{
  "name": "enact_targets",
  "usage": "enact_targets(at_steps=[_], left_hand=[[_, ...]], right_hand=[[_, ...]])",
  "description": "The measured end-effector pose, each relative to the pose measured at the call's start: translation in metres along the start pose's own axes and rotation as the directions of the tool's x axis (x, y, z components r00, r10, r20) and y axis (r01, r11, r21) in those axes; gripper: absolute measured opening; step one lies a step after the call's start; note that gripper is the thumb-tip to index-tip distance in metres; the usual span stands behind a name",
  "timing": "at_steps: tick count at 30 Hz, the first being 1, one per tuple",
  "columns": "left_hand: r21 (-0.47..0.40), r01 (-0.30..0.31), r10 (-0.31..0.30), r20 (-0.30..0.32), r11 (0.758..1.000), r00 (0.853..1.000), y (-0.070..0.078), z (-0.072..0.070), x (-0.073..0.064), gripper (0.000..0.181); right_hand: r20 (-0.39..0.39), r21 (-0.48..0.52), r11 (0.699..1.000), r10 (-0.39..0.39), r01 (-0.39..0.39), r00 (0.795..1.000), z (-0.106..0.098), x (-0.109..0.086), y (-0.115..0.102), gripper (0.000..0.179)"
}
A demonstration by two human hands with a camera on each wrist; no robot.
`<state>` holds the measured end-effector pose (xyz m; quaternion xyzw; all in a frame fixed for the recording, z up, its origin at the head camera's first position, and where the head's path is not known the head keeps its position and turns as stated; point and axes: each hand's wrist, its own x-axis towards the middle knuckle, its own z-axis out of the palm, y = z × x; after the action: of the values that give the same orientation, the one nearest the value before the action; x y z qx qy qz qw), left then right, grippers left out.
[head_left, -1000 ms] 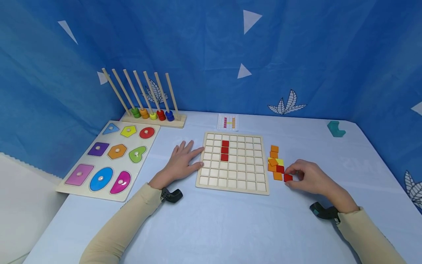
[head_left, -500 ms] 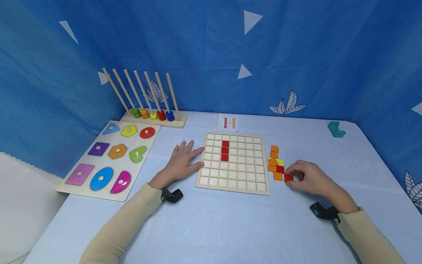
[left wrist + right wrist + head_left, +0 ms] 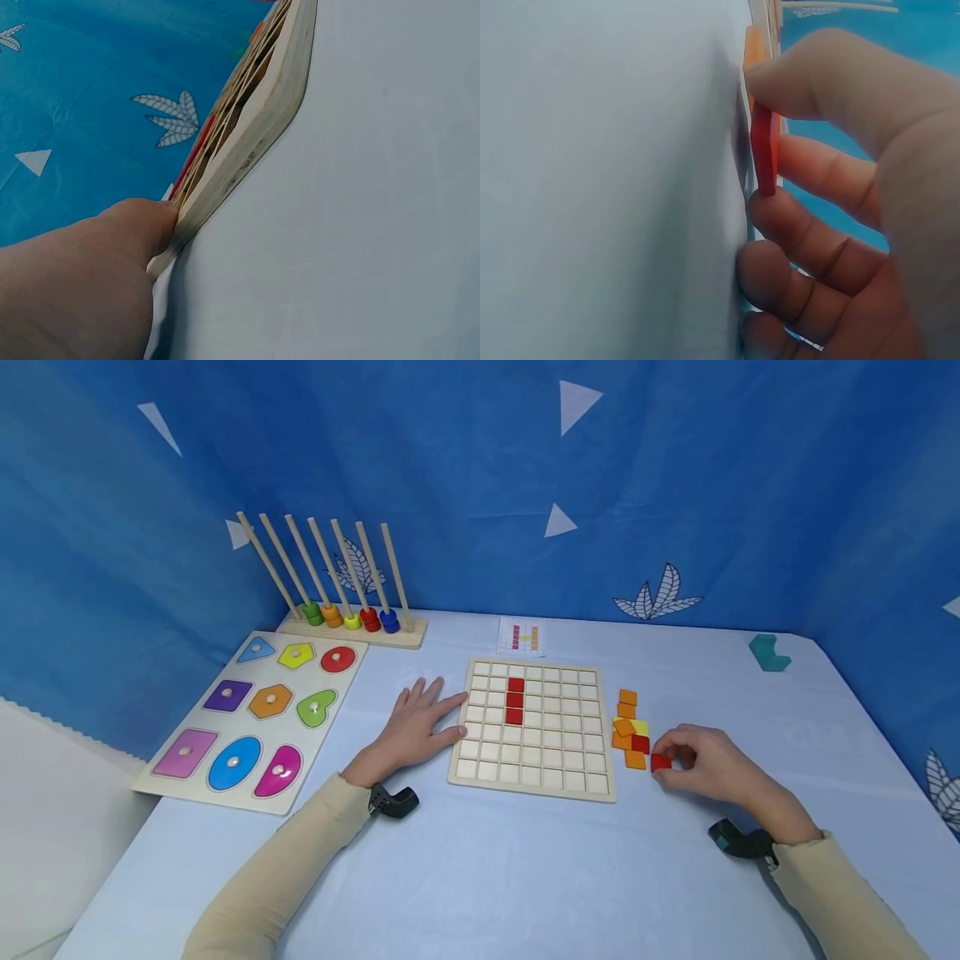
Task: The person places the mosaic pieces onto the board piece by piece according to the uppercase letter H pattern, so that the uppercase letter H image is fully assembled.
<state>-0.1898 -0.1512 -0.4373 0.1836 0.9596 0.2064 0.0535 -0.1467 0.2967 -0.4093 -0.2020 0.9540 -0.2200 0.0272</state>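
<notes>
Where the right hand [image 3: 701,764] is: between 3 and 4 o'clock of the grid board [image 3: 551,721], 12 pointing away from the person.
Pinch: right thumb and fingers grasping a small red tile [image 3: 661,763].
Red tile: just beside the loose tiles [image 3: 624,727], toward their 4 o'clock, apart from them.
Loose tiles: at the board's 3 o'clock, orange, yellow and one red, some overlapping.
Left hand [image 3: 415,727]: at 9 o'clock, fingers released and spread, thumb and forefinger at the board's edge.
Grid board: three red squares [image 3: 514,700] in one column, toward 11 o'clock.
Picture card [image 3: 521,637]: just beyond the board, 12 o'clock.
Peg stand [image 3: 339,633]: 10 o'clock, coloured rings low on its pegs.
Shape puzzle [image 3: 232,723]: 9 o'clock, past the left hand.
Teal piece [image 3: 768,656]: well apart, between 2 and 3 o'clock.
</notes>
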Motion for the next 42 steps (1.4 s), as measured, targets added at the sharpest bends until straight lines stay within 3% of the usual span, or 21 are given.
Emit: enact_targets(at_steps=[13, 29, 42], left_hand=[[0.001, 0.01, -0.01, 0.001, 1.0, 1.0, 0.001, 0.001, 0.001, 0.064], [0.01, 0.003, -0.003, 0.003, 1.0, 1.0, 0.001, 0.001, 0.001, 0.064], [0.005, 0.008, -0.008, 0.001, 1.0, 1.0, 0.001, 0.0, 0.0, 0.064]], right_hand=[[0.005, -0.005, 1.0, 0.002, -0.002, 1.0, -0.01, 0.007, -0.007, 0.025], [0.026, -0.025, 0.996, -0.081, 0.082, 0.996, -0.01, 0.038, -0.028, 0.023], [0.08, 0.041, 0.993, -0.112, 0.109, 0.991, -0.005, 0.062, -0.047, 0.02]])
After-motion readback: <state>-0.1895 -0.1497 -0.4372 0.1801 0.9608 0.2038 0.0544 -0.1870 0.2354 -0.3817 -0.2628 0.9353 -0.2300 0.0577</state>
